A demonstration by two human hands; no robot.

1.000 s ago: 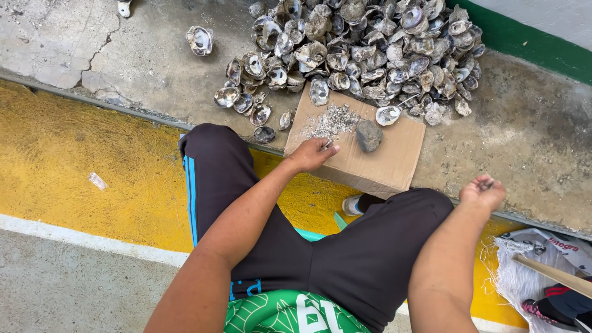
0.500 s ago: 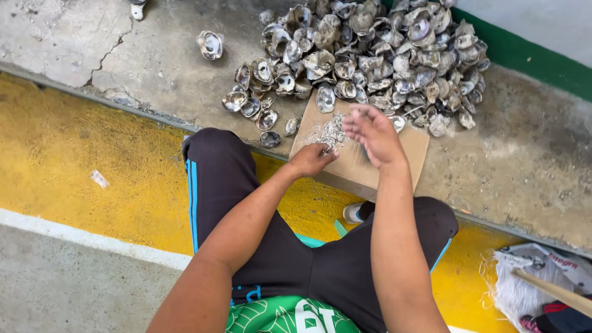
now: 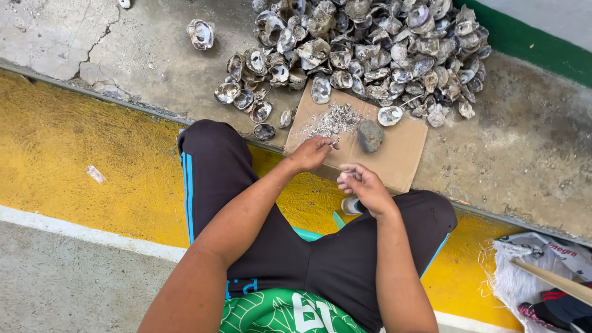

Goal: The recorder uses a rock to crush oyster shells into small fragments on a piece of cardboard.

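I sit on a yellow curb (image 3: 74, 154) facing a big heap of empty oyster shells (image 3: 370, 43). A brown cardboard sheet (image 3: 401, 151) lies in front of my knees. On it are a grey stone (image 3: 370, 135) and a small mound of crushed shell bits (image 3: 333, 118). My left hand (image 3: 311, 153) rests at the cardboard's near edge, fingertips pinched on a small pale shell piece. My right hand (image 3: 362, 185) hovers just below the stone with its fingers curled around another small fragment.
One lone shell (image 3: 201, 32) lies apart at the upper left on cracked concrete. A green painted strip (image 3: 536, 52) runs along the top right. A white sack (image 3: 530, 271) and a wooden handle (image 3: 555, 279) sit at my lower right. A small white object (image 3: 351, 205) lies between my legs.
My right hand swung from my right knee out over the cardboard near the shells, then drew back toward me with its fingers curled. My left hand stayed at the cardboard's near edge.
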